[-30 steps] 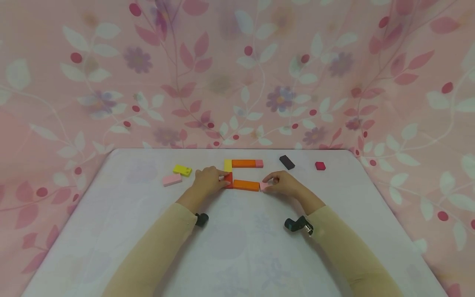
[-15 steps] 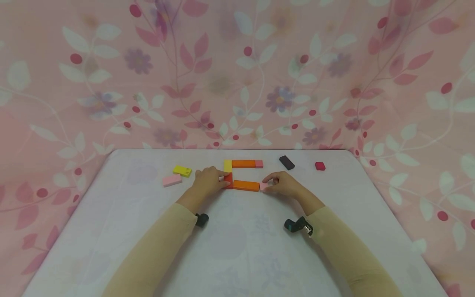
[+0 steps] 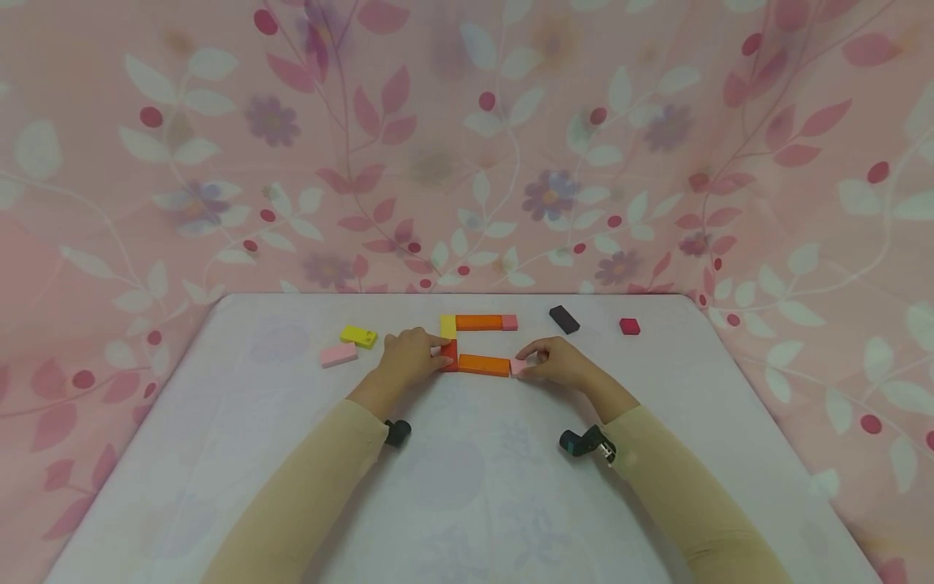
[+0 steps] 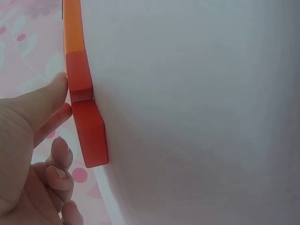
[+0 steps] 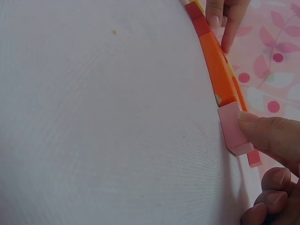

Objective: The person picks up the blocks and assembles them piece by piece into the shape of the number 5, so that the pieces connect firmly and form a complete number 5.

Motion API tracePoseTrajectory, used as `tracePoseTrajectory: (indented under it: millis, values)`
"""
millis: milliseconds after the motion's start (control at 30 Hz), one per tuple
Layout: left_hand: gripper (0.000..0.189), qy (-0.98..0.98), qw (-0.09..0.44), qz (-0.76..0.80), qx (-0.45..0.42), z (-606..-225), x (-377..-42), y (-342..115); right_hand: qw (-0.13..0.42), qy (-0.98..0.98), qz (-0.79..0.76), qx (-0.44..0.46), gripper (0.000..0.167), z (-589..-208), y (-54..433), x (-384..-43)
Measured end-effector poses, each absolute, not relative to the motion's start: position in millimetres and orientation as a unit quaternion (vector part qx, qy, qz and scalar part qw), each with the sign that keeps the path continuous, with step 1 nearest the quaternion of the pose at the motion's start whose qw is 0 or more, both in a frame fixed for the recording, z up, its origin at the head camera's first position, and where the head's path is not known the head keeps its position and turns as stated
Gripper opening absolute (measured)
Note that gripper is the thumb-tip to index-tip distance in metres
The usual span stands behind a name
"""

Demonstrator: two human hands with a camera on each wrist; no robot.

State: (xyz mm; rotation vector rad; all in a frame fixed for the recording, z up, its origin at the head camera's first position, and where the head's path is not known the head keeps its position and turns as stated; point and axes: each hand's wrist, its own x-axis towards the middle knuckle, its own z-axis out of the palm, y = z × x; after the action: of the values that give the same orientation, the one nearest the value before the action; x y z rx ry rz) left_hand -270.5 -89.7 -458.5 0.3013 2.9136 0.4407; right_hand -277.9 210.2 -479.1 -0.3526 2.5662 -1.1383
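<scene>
Building blocks form a rough C shape on the table. My left hand (image 3: pixel 409 355) pinches a red block (image 3: pixel 452 355) at the left side of the shape, between thumb and index finger. A second red piece (image 4: pixel 91 133) shows beside the first in the left wrist view. My right hand (image 3: pixel 563 361) pinches a small pink block (image 5: pixel 230 123) at the right end of the near orange block (image 3: pixel 484 365); its thumb lies on the pink face. Behind stand a yellow block (image 3: pixel 448 325), another orange block (image 3: pixel 478 323) and a pink block (image 3: pixel 509 323) in line.
Left of the shape lie a loose yellow block (image 3: pixel 358 336) and a long pink block (image 3: pixel 339 354). A dark block (image 3: pixel 564 319) and a small red block (image 3: pixel 630 326) lie toward the back right. A floral curtain (image 3: pixel 467 162) hangs behind the white-covered table (image 3: pixel 467 503).
</scene>
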Motion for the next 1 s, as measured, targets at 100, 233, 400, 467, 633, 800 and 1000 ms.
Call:
tracePoseTrajectory:
  millis: [100, 233, 400, 467, 633, 800, 1000]
  values:
    - [0.049, 0.98, 0.086, 0.151, 0.099, -459.7, -270.7, -89.9, 0.155, 0.897, -0.395, -0.124, 0.031, -479.3, 209.9, -278.2]
    - [0.048, 0.98, 0.082, 0.156, 0.095, -460.9, -271.2, -90.1, 0.157, 0.899, -0.391, -0.119, 0.03, -478.2, 209.1, -277.8]
    - [0.047, 0.979, 0.081, 0.161, 0.096, -461.2, -271.0, -89.4, 0.16, 0.899, -0.392, -0.115, 0.03, -476.9, 208.9, -276.9]
    - [0.047, 0.979, 0.082, 0.163, 0.095, -461.7, -271.0, -89.0, 0.161, 0.898, -0.394, -0.113, 0.031, -476.6, 209.0, -276.5]
    - [0.047, 0.978, 0.085, 0.164, 0.093, -462.3, -269.7, -89.0, 0.166, 0.896, -0.398, -0.105, 0.032, -476.9, 209.9, -276.8]
    - [0.049, 0.977, 0.088, 0.172, 0.088, -460.8, -267.6, -89.5, 0.165, 0.897, -0.397, -0.105, 0.034, -476.7, 210.9, -277.3]
    - [0.051, 0.977, 0.09, 0.17, 0.087, -459.3, -265.9, -91.0, 0.163, 0.895, -0.4, -0.109, 0.033, -473.3, 210.8, -274.4]
